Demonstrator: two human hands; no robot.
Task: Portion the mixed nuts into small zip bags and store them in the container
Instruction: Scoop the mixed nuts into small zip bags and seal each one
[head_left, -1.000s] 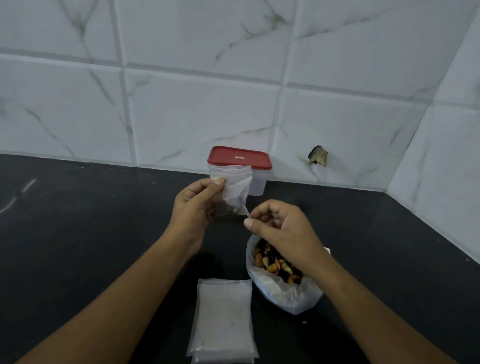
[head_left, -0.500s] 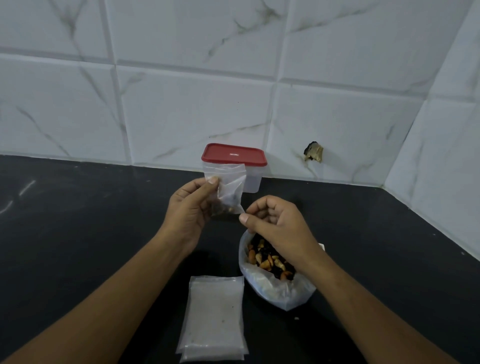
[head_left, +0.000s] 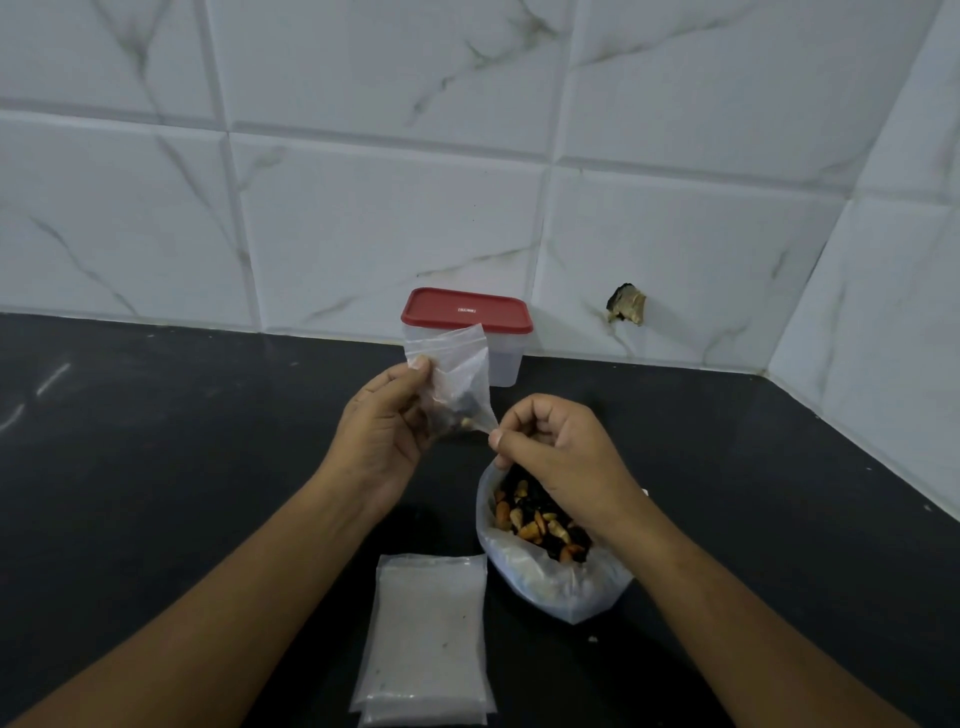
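- The left hand (head_left: 384, 431) pinches the small zip bag (head_left: 460, 371) by its top corner. The bag hangs upright with a few nuts inside.
- Just behind it on the desk (head_left: 156, 467), the red-lidded container (head_left: 467, 314) stands closed.
- The right hand (head_left: 561, 457), fingers curled, seems to pinch the bag's lower corner. It is directly above the open bag of mixed nuts (head_left: 540, 577), so it is nearer for scooping.

From my end, the white print on the red lid (head_left: 466, 310) is way too small to read. The little zip bag (head_left: 460, 364) covers the container (head_left: 511, 364) on its left front. The right hand (head_left: 561, 457) curls over the big nut bag (head_left: 545, 582), so I can't tell what the fingers hold. No counting the flat bag stack (head_left: 428, 639) either, and both forearms (head_left: 208, 649) run off the bottom edge.
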